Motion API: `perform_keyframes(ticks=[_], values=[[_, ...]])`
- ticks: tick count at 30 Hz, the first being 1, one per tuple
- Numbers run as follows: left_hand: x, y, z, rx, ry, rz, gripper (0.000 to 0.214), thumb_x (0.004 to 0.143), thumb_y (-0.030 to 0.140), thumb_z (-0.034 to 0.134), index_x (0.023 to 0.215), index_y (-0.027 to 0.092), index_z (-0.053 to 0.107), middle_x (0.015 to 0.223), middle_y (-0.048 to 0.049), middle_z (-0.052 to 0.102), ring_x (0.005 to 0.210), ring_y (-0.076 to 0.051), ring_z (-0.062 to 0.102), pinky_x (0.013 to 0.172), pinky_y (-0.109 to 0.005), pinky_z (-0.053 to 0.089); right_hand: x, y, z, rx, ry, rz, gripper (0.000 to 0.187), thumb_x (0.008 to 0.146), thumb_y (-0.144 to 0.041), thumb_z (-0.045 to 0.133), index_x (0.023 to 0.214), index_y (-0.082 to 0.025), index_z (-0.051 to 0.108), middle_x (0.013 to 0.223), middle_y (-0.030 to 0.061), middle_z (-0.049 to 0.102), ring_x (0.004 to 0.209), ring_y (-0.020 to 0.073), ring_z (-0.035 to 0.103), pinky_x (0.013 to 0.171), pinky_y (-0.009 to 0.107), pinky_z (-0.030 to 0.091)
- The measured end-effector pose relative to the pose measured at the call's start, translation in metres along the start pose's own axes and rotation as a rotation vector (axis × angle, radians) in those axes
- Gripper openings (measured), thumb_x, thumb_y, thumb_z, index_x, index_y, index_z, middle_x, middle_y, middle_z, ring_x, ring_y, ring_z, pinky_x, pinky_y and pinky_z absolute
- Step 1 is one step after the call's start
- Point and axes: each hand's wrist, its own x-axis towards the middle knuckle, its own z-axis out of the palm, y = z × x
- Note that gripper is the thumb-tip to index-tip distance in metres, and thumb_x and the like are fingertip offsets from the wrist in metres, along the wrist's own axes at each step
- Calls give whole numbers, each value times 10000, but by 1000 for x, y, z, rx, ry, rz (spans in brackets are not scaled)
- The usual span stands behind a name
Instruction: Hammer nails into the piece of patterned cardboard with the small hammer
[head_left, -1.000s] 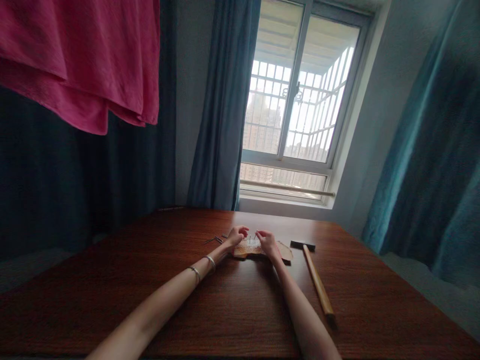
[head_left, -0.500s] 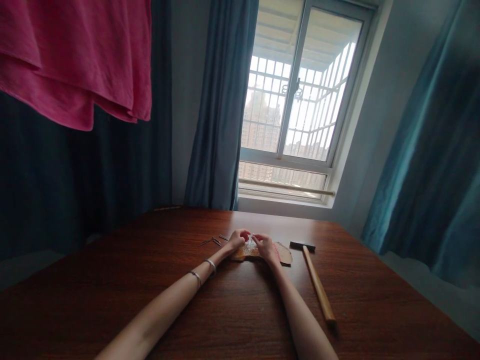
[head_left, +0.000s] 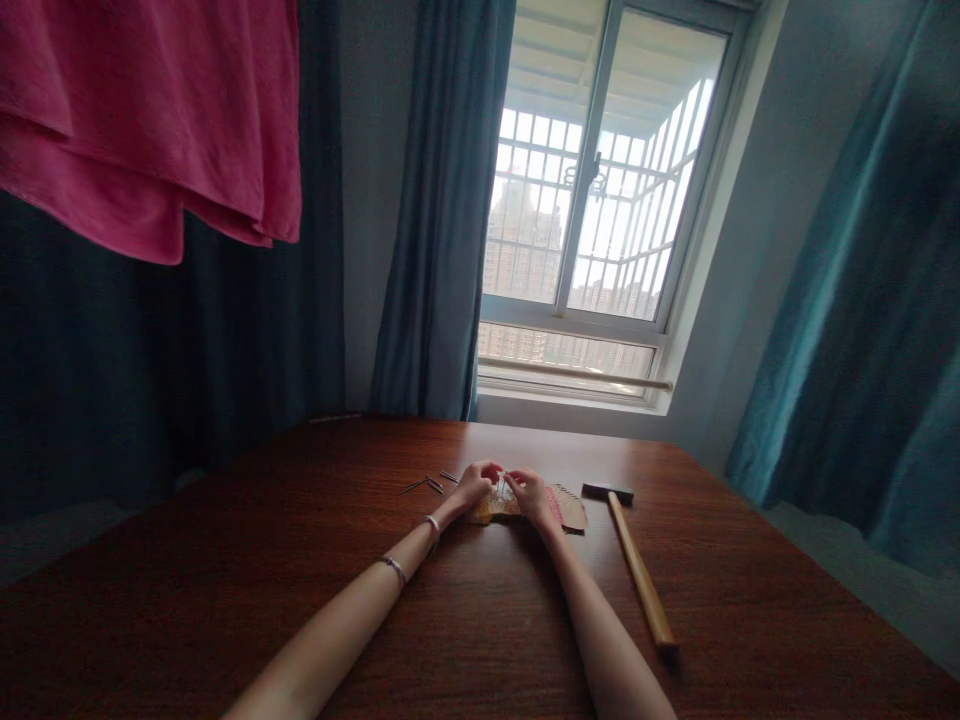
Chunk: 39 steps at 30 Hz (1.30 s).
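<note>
A small flat piece of wood (head_left: 571, 510) lies on the brown wooden table (head_left: 315, 560), far out in front of me. Both my hands rest on it with their fingertips pinched together over its middle. My left hand (head_left: 475, 482) and my right hand (head_left: 529, 494) meet around a thin upright nail, too small to see clearly. Two metal bangles circle my left wrist. Loose nails (head_left: 429, 484) lie on the table just left of my left hand. A hammer (head_left: 636, 566) with a black head and long wooden handle lies to the right of the wood.
A window with bars (head_left: 592, 220) stands behind the table, flanked by blue curtains (head_left: 442, 220). A pink cloth (head_left: 150, 110) hangs at the upper left. The table's right edge runs close to the hammer.
My hands have drawn closer together over the wood, from apart to fingertips touching. The view has shifted slightly.
</note>
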Motion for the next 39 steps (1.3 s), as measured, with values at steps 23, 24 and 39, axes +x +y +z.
perform_keyframes(ticks=[23, 24, 39], values=[[-11, 21, -3, 90, -50, 110, 245, 679, 303, 598, 853, 131, 616, 747, -39, 647, 672, -137, 588, 636, -226, 462, -14, -22, -10, -102, -36, 11, 145, 767, -221, 519, 756, -233, 663, 781, 18, 625, 675, 133, 559, 654, 214, 413], [-10, 19, -3, 89, -47, 106, 241, 683, 318, 597, 834, 131, 622, 745, -41, 649, 671, -138, 589, 635, -227, 462, -14, -23, -10, -98, -36, 16, 147, 770, -228, 519, 746, -231, 664, 774, 22, 625, 670, 135, 558, 650, 214, 413], [-8, 18, -4, 122, -51, 126, 261, 692, 363, 589, 775, 128, 671, 713, -47, 652, 659, -143, 577, 615, -224, 441, -17, -24, -10, -77, -33, 21, 170, 761, -248, 532, 751, -235, 701, 776, 31, 638, 664, 137, 570, 640, 217, 419]])
